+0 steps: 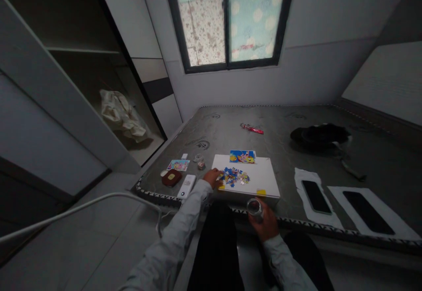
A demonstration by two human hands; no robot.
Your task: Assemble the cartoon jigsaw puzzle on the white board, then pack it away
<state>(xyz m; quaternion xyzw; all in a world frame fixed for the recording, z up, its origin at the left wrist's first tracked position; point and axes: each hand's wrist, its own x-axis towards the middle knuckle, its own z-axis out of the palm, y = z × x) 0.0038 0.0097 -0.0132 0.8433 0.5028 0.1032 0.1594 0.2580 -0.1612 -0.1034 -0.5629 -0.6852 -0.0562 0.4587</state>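
Observation:
My left hand rests at the left edge of a white board, its fingertips beside a loose pile of colourful jigsaw pieces. I cannot tell whether it pinches a piece. A cartoon picture card lies along the board's far edge. My right hand is near the board's front edge, wrapped around a small clear glass jar. Left of the board lie a white remote control, a dark red round box and a small cartoon card.
The board sits on a grey mattress with a zigzag border. To the right, two black phones lie on white cloths. A dark cloth bundle and a red packet lie farther back. A white cable crosses the floor at left.

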